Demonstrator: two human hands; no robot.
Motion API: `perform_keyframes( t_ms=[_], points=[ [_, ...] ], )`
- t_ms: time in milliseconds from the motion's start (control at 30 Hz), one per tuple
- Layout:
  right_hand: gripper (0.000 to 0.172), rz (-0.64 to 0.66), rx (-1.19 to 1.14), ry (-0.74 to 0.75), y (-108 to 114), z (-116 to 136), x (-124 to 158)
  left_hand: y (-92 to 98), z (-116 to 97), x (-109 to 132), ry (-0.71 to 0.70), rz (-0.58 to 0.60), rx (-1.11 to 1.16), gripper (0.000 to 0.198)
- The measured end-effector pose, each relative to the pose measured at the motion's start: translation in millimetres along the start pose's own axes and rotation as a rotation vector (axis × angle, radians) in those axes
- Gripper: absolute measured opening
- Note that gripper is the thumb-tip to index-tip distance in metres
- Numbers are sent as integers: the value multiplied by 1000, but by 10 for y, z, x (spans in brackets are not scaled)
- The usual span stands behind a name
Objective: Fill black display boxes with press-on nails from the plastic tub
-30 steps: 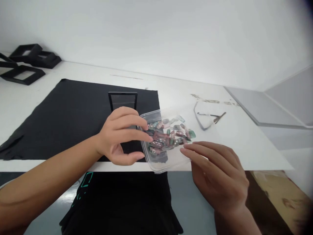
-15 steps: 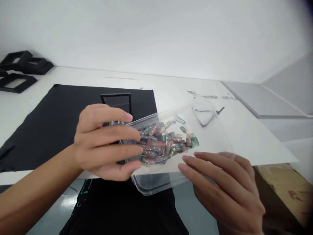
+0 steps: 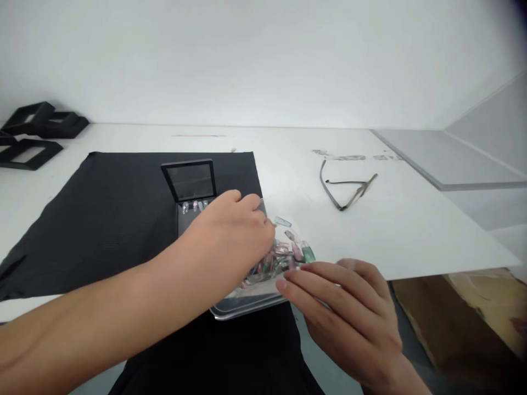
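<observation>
A clear plastic box (image 3: 247, 308) is tilted at the table's front edge, with many glittery false nails (image 3: 281, 251) in pink, green and grey heaped inside. My right hand (image 3: 343, 310) grips its near right side. Over the left part of the box is my left hand (image 3: 241, 230), its fingers curled down and the fingertips hidden, so what they hold does not show. Just behind that wrist stands a small black case (image 3: 184, 222), partly covered, its lid (image 3: 191, 182) raised. Several decorated nails (image 3: 195, 206) line up along its back edge.
A black cloth (image 3: 119, 219) lies under the case on the white table (image 3: 411, 230). Folded-out eyeglasses (image 3: 346, 206) rest to the right. Black frames (image 3: 31, 153) are at the far left. Below the right edge is a cardboard box (image 3: 436, 312).
My left hand has gone from gripping the box's left side to curling over it from above. Box and right hand have shifted left, uncovering the eyeglasses.
</observation>
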State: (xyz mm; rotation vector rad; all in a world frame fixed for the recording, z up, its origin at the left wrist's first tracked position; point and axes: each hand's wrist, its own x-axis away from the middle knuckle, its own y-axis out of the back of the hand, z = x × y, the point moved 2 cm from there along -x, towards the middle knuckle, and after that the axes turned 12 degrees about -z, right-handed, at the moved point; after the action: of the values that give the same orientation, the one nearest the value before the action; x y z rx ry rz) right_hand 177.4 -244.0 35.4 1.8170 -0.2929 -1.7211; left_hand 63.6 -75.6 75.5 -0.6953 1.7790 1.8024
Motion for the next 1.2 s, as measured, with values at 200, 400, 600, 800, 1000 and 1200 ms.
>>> perform_keyframes(
  t_ms=[200, 400, 600, 800, 1000, 1200],
  points=[
    [20, -16, -53, -37, -95, -38, 31, -201, -44, -46, 28, 476, -111, 7],
    [22, -50, -90, -82, -164, -64, 42, -291, 7, -43, 17, 550, -58, 8],
    [28, -64, -113, -99, -188, -81, 41, -355, 73, 9, 3, 417, -22, 15],
    [27, -55, -108, -90, -189, -86, 40, -345, 88, -28, 27, 398, -22, 20],
    [32, -59, -119, -115, -191, -120, 64, -252, 157, -23, 166, 245, 238, 18],
    [36, -59, -109, -133, -168, -156, 100, -91, 210, -15, 599, -38, 694, 8]
  ],
)
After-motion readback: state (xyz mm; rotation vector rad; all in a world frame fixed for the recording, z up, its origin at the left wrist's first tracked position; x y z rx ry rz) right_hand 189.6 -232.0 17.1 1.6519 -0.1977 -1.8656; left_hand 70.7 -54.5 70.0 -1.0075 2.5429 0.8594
